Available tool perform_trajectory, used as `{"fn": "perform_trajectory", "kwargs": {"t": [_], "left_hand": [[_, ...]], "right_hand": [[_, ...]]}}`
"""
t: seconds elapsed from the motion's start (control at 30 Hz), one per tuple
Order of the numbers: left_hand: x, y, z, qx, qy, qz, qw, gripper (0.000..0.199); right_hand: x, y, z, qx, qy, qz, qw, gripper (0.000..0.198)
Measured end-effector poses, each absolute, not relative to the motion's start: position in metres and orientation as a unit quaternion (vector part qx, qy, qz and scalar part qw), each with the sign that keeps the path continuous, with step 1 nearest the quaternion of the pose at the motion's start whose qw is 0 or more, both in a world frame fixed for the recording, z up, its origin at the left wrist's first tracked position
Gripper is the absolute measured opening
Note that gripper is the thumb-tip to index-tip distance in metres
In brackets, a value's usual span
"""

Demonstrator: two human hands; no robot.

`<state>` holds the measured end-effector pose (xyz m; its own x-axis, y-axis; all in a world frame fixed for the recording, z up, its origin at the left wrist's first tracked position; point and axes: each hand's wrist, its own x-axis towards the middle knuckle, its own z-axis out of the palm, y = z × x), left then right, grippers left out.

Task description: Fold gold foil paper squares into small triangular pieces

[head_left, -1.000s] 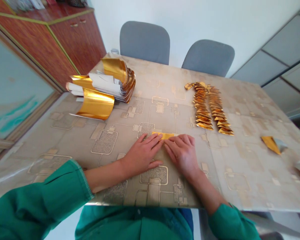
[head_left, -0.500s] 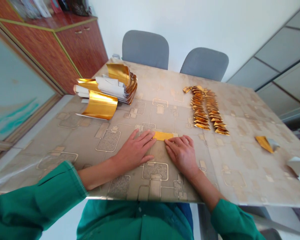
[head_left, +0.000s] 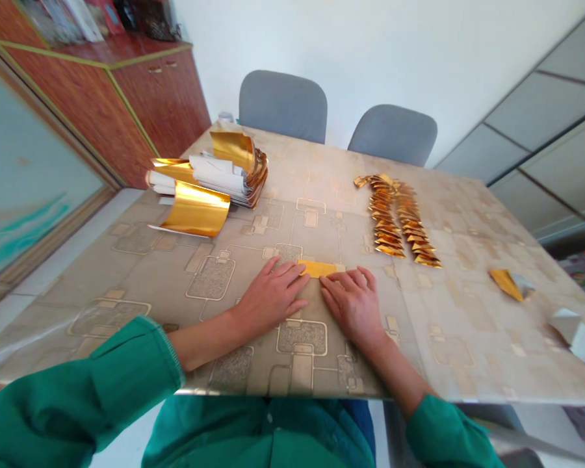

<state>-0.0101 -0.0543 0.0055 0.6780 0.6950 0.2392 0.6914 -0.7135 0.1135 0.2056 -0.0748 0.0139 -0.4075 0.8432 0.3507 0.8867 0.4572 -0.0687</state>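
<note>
A narrow folded strip of gold foil paper point(head_left: 318, 268) lies flat on the patterned tablecloth in front of me. My left hand point(head_left: 275, 291) rests palm down, its fingers stretched out and the fingertips on the strip's left end. At the strip's near right edge, my right hand point(head_left: 353, 302) has its fingers bent, with thumb and index finger close together on the paper. Part of the strip's right end is hidden by these fingers.
Curled gold and white foil sheets point(head_left: 202, 208) are piled at the back left. Two rows of folded gold pieces point(head_left: 389, 224) stand right of centre. Crumpled foil scraps point(head_left: 507, 285) lie at the right. Grey chairs point(head_left: 283, 107) line the far side, beside a wooden cabinet point(head_left: 160, 97).
The view has shifted slightly, moving the whole scene a little down. Both hands stay on the gold strip; the left fingers have shifted slightly right along it.
</note>
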Motion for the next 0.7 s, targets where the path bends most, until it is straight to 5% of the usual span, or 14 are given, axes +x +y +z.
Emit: {"fn": "perform_trajectory", "kwargs": {"t": [0.7], "left_hand": [[-0.02, -0.047, 0.004, 0.919, 0.356, 0.163, 0.043, 0.035]], "right_hand": [[0.22, -0.069, 0.012, -0.566, -0.803, -0.077, 0.171, 0.027]]}}
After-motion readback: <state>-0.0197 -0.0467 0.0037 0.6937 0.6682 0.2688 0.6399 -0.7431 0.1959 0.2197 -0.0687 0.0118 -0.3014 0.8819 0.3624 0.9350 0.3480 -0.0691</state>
